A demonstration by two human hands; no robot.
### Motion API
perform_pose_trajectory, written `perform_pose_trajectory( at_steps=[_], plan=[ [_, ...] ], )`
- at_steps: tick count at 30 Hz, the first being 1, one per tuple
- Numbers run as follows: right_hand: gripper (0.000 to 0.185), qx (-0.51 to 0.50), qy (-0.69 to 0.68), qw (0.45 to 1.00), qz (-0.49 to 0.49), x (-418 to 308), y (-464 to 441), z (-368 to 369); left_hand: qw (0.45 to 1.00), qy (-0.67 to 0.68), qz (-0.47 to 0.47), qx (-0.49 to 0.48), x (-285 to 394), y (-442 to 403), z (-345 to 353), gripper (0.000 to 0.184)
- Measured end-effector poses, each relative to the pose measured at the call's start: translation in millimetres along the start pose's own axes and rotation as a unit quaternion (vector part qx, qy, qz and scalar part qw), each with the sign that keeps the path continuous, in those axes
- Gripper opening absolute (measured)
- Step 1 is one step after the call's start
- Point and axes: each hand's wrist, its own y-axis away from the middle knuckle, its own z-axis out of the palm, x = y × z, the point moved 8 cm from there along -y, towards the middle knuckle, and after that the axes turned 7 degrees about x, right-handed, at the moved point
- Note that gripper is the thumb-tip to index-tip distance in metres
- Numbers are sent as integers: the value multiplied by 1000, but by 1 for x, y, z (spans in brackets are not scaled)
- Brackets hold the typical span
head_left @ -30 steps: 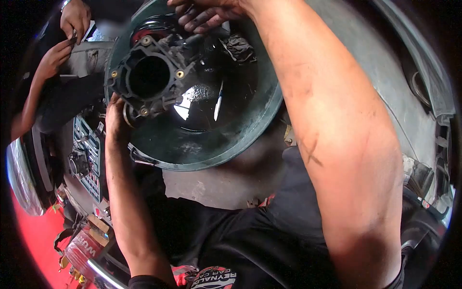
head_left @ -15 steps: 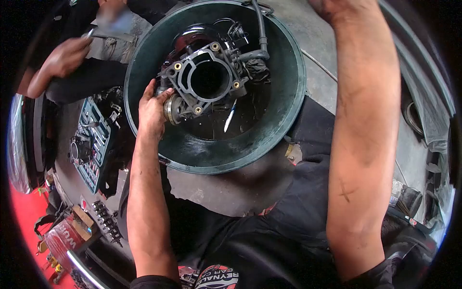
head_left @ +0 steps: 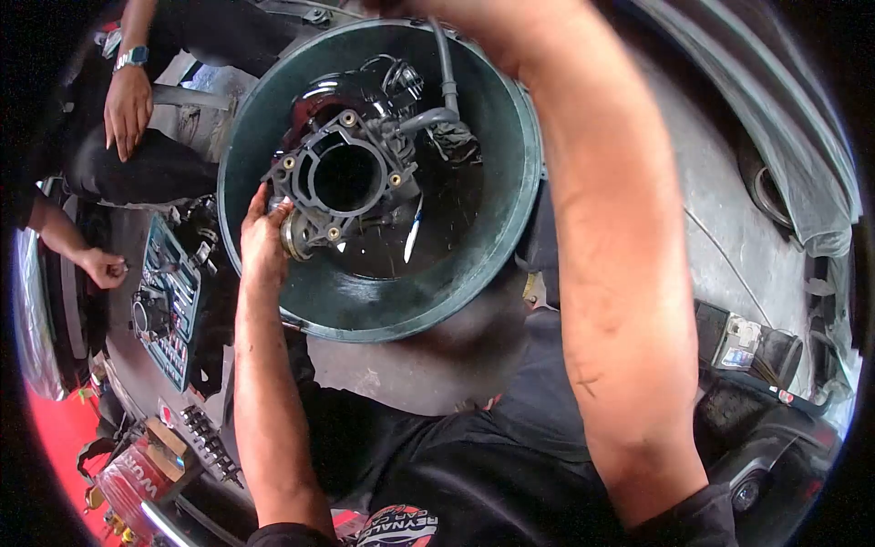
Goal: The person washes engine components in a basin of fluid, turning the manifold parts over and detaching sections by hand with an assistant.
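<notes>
My left hand [head_left: 262,242] grips the lower left side of a dark throttle body [head_left: 390,196], beside its round metal end [head_left: 290,235]. Its thumb lies on the near side, with other fingers partly hidden behind. The throttle body has a wide round bore and brass-coloured inserts at its corners; it is held over a green tub [head_left: 401,319]. My right hand [head_left: 465,16] is at the top edge, blurred and mostly cut off, so its fingers are hidden. Near it a black hose [head_left: 447,68] runs down into the tub.
Dark liquid lies in the tub, with a slim white-and-blue object [head_left: 413,239]. At left, another person's hand with a watch [head_left: 128,109] hangs down; a second hand [head_left: 103,267] is by a teal tool case [head_left: 187,360]. A camshaft-like part [head_left: 210,447] lies on the floor.
My right arm has swung left across the top of the tub. The tub and throttle body appear further left in view. The other person's hands have moved apart, one down toward the tool case.
</notes>
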Motion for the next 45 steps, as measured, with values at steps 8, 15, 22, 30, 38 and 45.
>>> perform_pose_trajectory(
  at_steps=[8, 15, 22, 30, 38, 45],
  plan=[
    [23, -134, 108, 981, -87, -23, 71, 117, 998, -3, 27, 57, -19, -7, 0, 74],
    [27, -242, 109, 958, -108, -7, 101, 154, 979, -159, 62, 109, -17, -7, 0, 83],
    [15, -420, 234, 868, -129, 6, 83, 186, 975, -203, 21, 89, -4, 10, -3, 81],
    [14, -463, 363, 712, -383, -5, 95, 182, 973, -224, -8, 57, 3, 20, 0, 84],
    [15, -468, 334, 657, -489, 0, 100, 190, 963, -259, 37, 57, -4, 11, 0, 86],
    [15, -525, 401, 581, -476, 13, 103, 196, 962, -268, 45, 42, -5, 18, 7, 87]
  ],
)
